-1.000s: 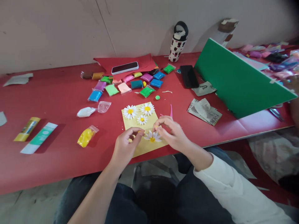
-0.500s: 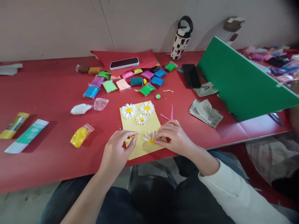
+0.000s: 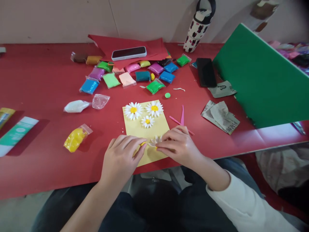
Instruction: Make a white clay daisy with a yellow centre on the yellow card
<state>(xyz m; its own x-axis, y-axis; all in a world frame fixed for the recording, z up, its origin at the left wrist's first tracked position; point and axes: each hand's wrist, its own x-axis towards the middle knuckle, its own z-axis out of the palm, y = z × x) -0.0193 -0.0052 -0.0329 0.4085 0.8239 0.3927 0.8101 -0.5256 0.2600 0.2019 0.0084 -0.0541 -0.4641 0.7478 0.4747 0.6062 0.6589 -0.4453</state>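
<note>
Far left: bag of yellow clay [image 3: 75,139] and bag of white clay [image 3: 76,106], lying apart from the packets of coloured clay [image 3: 111,80], seemingly kept within reach. Left hand [image 3: 122,159]: fingers nearly closed, pinching a small yellow clay piece [image 3: 143,143] at the tips. Centre: yellow card [image 3: 127,129] near the front edge of the red tabletop [image 3: 36,80], close to the body for working, bearing three white daisies [image 3: 133,111]. A fourth, the white clay daisy [image 3: 154,140], sits at the card's lower edge, mostly hidden between the hands. Right hand [image 3: 178,145]: curled almost shut, fingertips at the petals, apparently steadying; firmness of hold cannot be told. Pink clay tools [image 3: 182,116] lie just beyond it, handy.
</note>
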